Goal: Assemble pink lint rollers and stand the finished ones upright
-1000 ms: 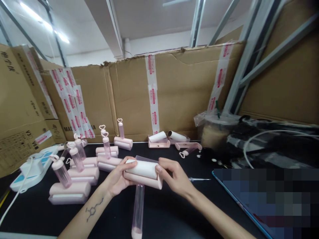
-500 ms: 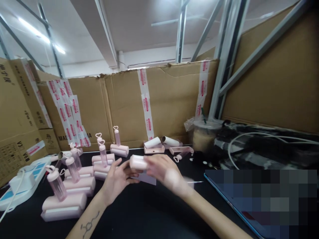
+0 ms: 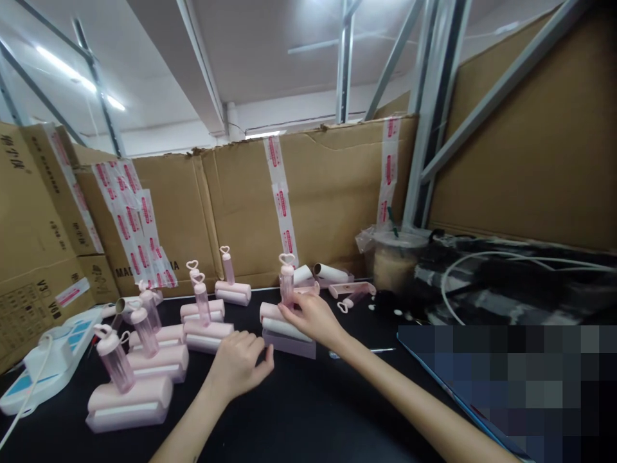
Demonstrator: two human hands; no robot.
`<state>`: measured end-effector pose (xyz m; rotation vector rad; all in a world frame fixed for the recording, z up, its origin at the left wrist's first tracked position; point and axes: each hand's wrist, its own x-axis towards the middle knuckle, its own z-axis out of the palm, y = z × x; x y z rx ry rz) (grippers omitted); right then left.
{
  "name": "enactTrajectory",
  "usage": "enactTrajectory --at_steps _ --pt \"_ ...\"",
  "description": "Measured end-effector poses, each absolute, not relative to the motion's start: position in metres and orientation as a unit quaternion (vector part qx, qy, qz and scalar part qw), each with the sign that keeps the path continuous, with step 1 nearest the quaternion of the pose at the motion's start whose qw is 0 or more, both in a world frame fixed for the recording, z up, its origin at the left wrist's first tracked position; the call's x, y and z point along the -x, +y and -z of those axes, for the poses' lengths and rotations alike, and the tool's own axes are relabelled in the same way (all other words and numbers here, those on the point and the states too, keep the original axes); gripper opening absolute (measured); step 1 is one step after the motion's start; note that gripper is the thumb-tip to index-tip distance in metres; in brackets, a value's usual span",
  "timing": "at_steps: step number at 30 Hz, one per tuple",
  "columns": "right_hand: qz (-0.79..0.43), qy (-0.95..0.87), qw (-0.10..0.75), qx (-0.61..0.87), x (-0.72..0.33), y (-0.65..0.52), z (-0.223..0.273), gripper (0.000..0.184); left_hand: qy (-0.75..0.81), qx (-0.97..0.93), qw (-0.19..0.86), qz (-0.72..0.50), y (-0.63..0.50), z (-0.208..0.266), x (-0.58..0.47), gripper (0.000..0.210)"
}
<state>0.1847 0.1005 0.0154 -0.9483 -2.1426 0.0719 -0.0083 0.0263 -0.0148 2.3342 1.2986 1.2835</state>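
Note:
A pink lint roller (image 3: 271,312) stands upright at the table's middle, its heart-topped handle rising from the roller body, with a translucent cover (image 3: 289,344) under it. My right hand (image 3: 311,313) grips the lower part of that handle from the right with bent fingers. To the left of the roller, my left hand (image 3: 241,363) hovers low over the black table, fingers loosely curled and thumb held apart, with nothing visible in it. Several similar pink lint rollers (image 3: 132,392) stand in rows on the left.
Loose pink roller frames with white paper rolls (image 3: 332,272) lie at the back by the cardboard wall (image 3: 241,206). A plastic drink cup (image 3: 393,260) stands right of them. A power strip (image 3: 62,366) is at far left, a blue-edged device (image 3: 443,392) at right.
The roller that was between both hands, lying sideways in the right one, now stands upright in its cover on the table. My left hand has pulled back slightly and curled.

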Motion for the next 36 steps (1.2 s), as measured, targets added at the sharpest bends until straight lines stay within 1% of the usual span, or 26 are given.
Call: enactTrajectory --at_steps 2,3,5,7,9,10,11,12,14,15,16,17,18,19,20,21,22,24,25,27,31,34,35,36 --pt "-0.022 -0.845 0.388 0.368 -0.187 0.101 -0.015 0.025 0.454 -0.752 0.104 -0.466 0.03 0.017 0.006 0.011" --pt "-0.024 -0.848 0.385 0.362 -0.188 0.101 -0.013 0.023 0.461 -0.735 0.112 -0.485 0.031 0.019 0.004 0.015" --pt "-0.041 -0.863 0.368 0.344 -0.189 0.102 -0.007 0.022 0.474 -0.704 0.137 -0.511 0.034 0.026 0.001 0.041" --pt "-0.079 -0.878 0.351 0.315 -0.188 0.102 0.001 0.022 0.48 -0.695 0.173 -0.507 0.036 0.032 -0.001 0.062" --pt "-0.129 -0.892 0.339 0.272 -0.187 0.101 0.006 0.024 0.486 -0.7 0.205 -0.481 0.036 0.036 -0.002 0.074" --pt "-0.151 -0.899 0.329 0.247 -0.186 0.099 0.007 0.026 0.489 -0.708 0.217 -0.461 0.035 0.036 -0.002 0.076" --pt "-0.167 -0.906 0.314 0.228 -0.186 0.097 0.007 0.027 0.492 -0.721 0.226 -0.432 0.034 0.035 -0.001 0.074" --pt "-0.17 -0.915 0.292 0.219 -0.186 0.094 0.006 0.027 0.497 -0.736 0.231 -0.397 0.033 0.033 -0.001 0.068" --pt "-0.142 -0.93 0.239 0.238 -0.19 0.088 0.001 0.031 0.509 -0.763 0.231 -0.324 0.03 0.029 0.001 0.049" --pt "-0.119 -0.935 0.211 0.259 -0.193 0.086 -0.002 0.036 0.515 -0.773 0.226 -0.294 0.029 0.028 0.002 0.043" --pt "-0.1 -0.938 0.181 0.278 -0.197 0.085 -0.005 0.045 0.521 -0.777 0.218 -0.278 0.029 0.027 0.002 0.041" --pt "-0.089 -0.941 0.151 0.289 -0.201 0.086 -0.008 0.054 0.525 -0.778 0.202 -0.278 0.029 0.027 0.002 0.045" --pt "-0.088 -0.944 0.124 0.291 -0.205 0.089 -0.011 0.061 0.525 -0.779 0.178 -0.293 0.029 0.027 0.002 0.055" --pt "-0.093 -0.947 0.106 0.29 -0.208 0.094 -0.012 0.063 0.52 -0.78 0.143 -0.318 0.03 0.028 0.002 0.066" --pt "-0.099 -0.947 0.099 0.288 -0.209 0.1 -0.013 0.062 0.511 -0.778 0.098 -0.353 0.031 0.028 0.003 0.074" --pt "-0.105 -0.944 0.106 0.294 -0.208 0.108 -0.014 0.061 0.496 -0.771 0.044 -0.397 0.032 0.028 0.003 0.076" --pt "-0.108 -0.938 0.122 0.306 -0.205 0.117 -0.013 0.061 0.477 -0.761 -0.009 -0.44 0.032 0.028 0.004 0.073" --pt "-0.121 -0.918 0.158 0.343 -0.193 0.136 -0.01 0.064 0.43 -0.744 -0.098 -0.502 0.031 0.026 0.006 0.056" --pt "-0.125 -0.913 0.161 0.355 -0.185 0.146 -0.008 0.064 0.407 -0.742 -0.131 -0.516 0.03 0.025 0.006 0.048" --pt "-0.129 -0.905 0.163 0.372 -0.165 0.162 -0.003 0.064 0.379 -0.753 -0.176 -0.508 0.028 0.024 0.007 0.043" --pt "-0.106 -0.898 0.174 0.39 -0.129 0.178 0.009 0.069 0.379 -0.77 -0.203 -0.47 0.027 0.025 0.005 0.039" --pt "-0.073 -0.898 0.184 0.392 -0.122 0.183 0.012 0.081 0.386 -0.774 -0.2 -0.46 0.029 0.027 0.004 0.036" --pt "-0.059 -0.898 0.185 0.395 -0.124 0.186 0.011 0.082 0.389 -0.775 -0.199 -0.456 0.029 0.028 0.004 0.036" --pt "-0.042 -0.896 0.185 0.401 -0.129 0.189 0.009 0.078 0.393 -0.776 -0.198 -0.452 0.03 0.028 0.004 0.035"
